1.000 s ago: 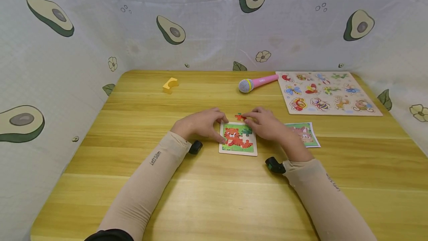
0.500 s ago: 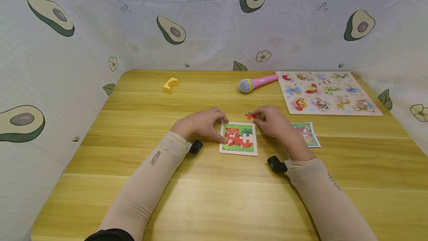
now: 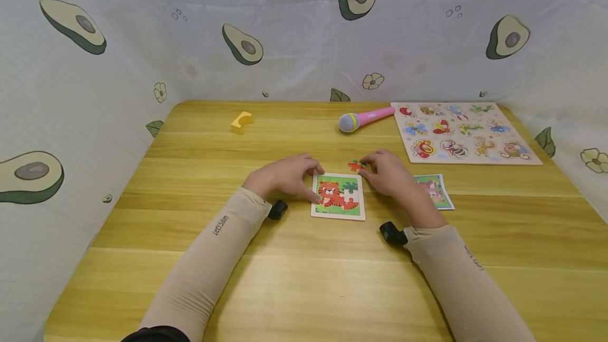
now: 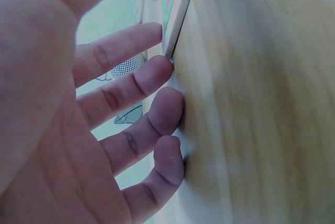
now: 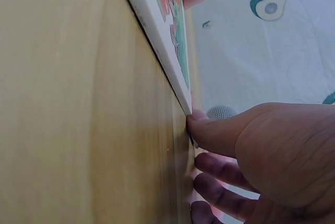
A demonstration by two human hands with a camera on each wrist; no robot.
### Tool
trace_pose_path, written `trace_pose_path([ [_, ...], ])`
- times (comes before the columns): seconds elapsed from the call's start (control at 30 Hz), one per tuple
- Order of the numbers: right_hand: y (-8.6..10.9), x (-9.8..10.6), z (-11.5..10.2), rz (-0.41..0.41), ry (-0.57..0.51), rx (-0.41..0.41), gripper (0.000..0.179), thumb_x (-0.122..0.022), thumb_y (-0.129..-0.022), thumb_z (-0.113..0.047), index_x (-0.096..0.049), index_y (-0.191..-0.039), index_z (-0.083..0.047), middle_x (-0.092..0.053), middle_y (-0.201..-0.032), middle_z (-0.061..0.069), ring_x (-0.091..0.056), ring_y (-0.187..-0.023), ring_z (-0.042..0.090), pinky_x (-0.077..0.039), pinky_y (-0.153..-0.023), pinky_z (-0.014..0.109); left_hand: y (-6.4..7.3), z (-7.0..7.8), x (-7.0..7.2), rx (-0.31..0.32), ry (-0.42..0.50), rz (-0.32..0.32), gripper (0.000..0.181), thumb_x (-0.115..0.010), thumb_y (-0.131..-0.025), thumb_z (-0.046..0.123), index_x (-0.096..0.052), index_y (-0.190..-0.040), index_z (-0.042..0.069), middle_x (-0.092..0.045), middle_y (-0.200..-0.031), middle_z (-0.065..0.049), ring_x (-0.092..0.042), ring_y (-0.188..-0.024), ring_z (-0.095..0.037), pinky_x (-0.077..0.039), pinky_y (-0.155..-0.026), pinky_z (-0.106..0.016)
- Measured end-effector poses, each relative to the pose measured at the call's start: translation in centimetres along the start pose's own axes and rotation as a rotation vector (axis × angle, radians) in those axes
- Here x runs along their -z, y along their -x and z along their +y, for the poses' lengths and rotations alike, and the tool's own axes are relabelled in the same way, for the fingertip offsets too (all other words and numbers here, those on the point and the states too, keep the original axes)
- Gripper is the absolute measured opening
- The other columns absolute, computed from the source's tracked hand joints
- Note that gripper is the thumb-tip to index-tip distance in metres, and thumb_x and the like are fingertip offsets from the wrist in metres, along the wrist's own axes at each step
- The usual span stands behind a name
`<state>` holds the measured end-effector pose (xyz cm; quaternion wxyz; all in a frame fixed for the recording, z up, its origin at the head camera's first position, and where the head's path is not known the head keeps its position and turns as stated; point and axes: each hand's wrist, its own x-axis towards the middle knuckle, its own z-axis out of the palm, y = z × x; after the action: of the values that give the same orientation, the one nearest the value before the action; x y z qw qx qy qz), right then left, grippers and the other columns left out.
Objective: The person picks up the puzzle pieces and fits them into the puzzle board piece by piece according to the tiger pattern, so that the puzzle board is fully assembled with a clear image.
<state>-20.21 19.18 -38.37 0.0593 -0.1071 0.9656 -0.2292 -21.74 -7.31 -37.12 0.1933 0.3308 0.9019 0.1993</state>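
A small square jigsaw puzzle (image 3: 332,194) with an orange tiger on green lies mid-table; a pale piece-shaped gap shows right of the tiger. At its upper-left side is my left hand (image 3: 287,176): the thumb rests on the left border and a finger touches the far corner. In the left wrist view the fingers (image 4: 152,75) are spread and relaxed, some against the frame's edge, others on the table. Just beyond the puzzle's upper-right corner, my right hand (image 3: 387,173) pinches a red puzzle piece (image 3: 355,165) between thumb and forefinger. The right wrist view mostly hides that piece.
Partly under the right forearm lies a picture card (image 3: 434,191). A pink microphone (image 3: 366,119) and a large insect-picture board (image 3: 465,133) lie at the back right. At the back left sits a yellow arched block (image 3: 242,122). A printed cloth (image 3: 294,30) hangs behind.
My right hand has moved right, away from the puzzle's top edge, with the red puzzle piece; in the last half second it has barely moved. My left hand has stayed put.
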Motion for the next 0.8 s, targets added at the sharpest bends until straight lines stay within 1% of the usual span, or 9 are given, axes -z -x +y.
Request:
trace_pose_path([
  [0.17,0.2,0.1,0.3,0.004,-0.038,-0.011,0.037,-0.061,-0.102,-0.017,-0.060,-0.131,0.006,-0.053,-0.123,0.025,-0.052,-0.107,0.036,-0.043,-0.097,0.053,-0.2,0.0,0.0,-0.007,-0.019,-0.002,0.067,-0.083,-0.082,0.046,-0.059,-0.137,0.015,-0.053,-0.125,0.000,-0.051,-0.115,-0.014,-0.041,-0.102,-0.031],
  [0.23,0.2,0.4,0.4,-0.003,-0.053,-0.016,0.037,-0.061,-0.102,-0.017,-0.059,-0.132,0.006,-0.054,-0.122,0.025,-0.052,-0.106,0.036,-0.043,-0.097,0.053,-0.2,0.0,0.0,-0.006,-0.024,-0.002,0.068,-0.082,-0.083,0.046,-0.058,-0.138,0.015,-0.053,-0.125,-0.001,-0.051,-0.114,-0.014,-0.041,-0.102,-0.032],
  [0.37,0.3,1.0,0.4,-0.032,-0.077,-0.013,0.036,-0.060,-0.103,-0.016,-0.060,-0.132,0.005,-0.056,-0.127,0.026,-0.055,-0.108,0.036,-0.044,-0.096,0.053,-0.2,0.0,0.0,0.000,-0.029,-0.001,0.069,-0.082,-0.083,0.047,-0.057,-0.140,0.015,-0.052,-0.124,-0.001,-0.051,-0.113,-0.015,-0.041,-0.101,-0.033],
  [0.43,0.4,1.4,0.1,-0.049,-0.085,-0.007,0.035,-0.061,-0.102,-0.017,-0.062,-0.131,0.004,-0.059,-0.129,0.025,-0.057,-0.108,0.035,-0.045,-0.094,0.051,-0.2,0.0,0.0,0.003,-0.031,0.001,0.069,-0.082,-0.083,0.047,-0.057,-0.140,0.016,-0.052,-0.124,-0.001,-0.051,-0.113,-0.015,-0.041,-0.101,-0.033],
  [0.5,0.5,1.7,-0.1,-0.064,-0.087,0.008,0.033,-0.062,-0.102,-0.017,-0.064,-0.128,0.002,-0.061,-0.127,0.022,-0.058,-0.105,0.034,-0.047,-0.090,0.049,-0.2,0.0,0.0,0.006,-0.032,0.001,0.070,-0.082,-0.083,0.047,-0.057,-0.140,0.016,-0.052,-0.124,-0.001,-0.051,-0.113,-0.015,-0.041,-0.101,-0.033],
  [0.57,0.7,2.1,-0.3,-0.082,-0.080,0.046,0.030,-0.065,-0.100,-0.017,-0.067,-0.125,0.000,-0.064,-0.122,0.019,-0.059,-0.101,0.031,-0.048,-0.086,0.046,-0.2,0.0,0.0,0.009,-0.029,0.001,0.070,-0.082,-0.083,0.047,-0.056,-0.140,0.016,-0.052,-0.124,-0.001,-0.051,-0.114,-0.015,-0.041,-0.101,-0.033],
  [0.63,0.9,2.3,-0.6,-0.114,-0.068,0.118,0.028,-0.068,-0.098,-0.017,-0.070,-0.122,-0.002,-0.067,-0.117,0.015,-0.061,-0.098,0.028,-0.049,-0.084,0.044,-0.2,0.0,0.0,0.011,-0.026,-0.001,0.069,-0.082,-0.083,0.046,-0.056,-0.140,0.016,-0.052,-0.125,-0.001,-0.051,-0.114,-0.015,-0.041,-0.101,-0.033],
  [0.73,1.0,2.4,-0.9,-0.186,-0.066,0.220,0.027,-0.071,-0.096,-0.016,-0.071,-0.119,-0.003,-0.069,-0.111,0.009,-0.062,-0.096,0.025,-0.050,-0.085,0.044,-0.2,-0.1,0.0,0.010,-0.021,-0.001,0.068,-0.081,-0.084,0.045,-0.056,-0.140,0.016,-0.053,-0.125,-0.002,-0.051,-0.115,-0.015,-0.042,-0.101,-0.033],
  [0.8,1.1,2.4,-1.0,-0.236,-0.076,0.255,0.027,-0.072,-0.095,-0.018,-0.072,-0.118,-0.003,-0.070,-0.110,0.006,-0.062,-0.096,0.023,-0.050,-0.087,0.044,-0.2,-0.1,0.0,0.009,-0.021,-0.001,0.068,-0.081,-0.084,0.046,-0.056,-0.140,0.016,-0.053,-0.125,-0.002,-0.051,-0.115,-0.015,-0.042,-0.101,-0.033],
])
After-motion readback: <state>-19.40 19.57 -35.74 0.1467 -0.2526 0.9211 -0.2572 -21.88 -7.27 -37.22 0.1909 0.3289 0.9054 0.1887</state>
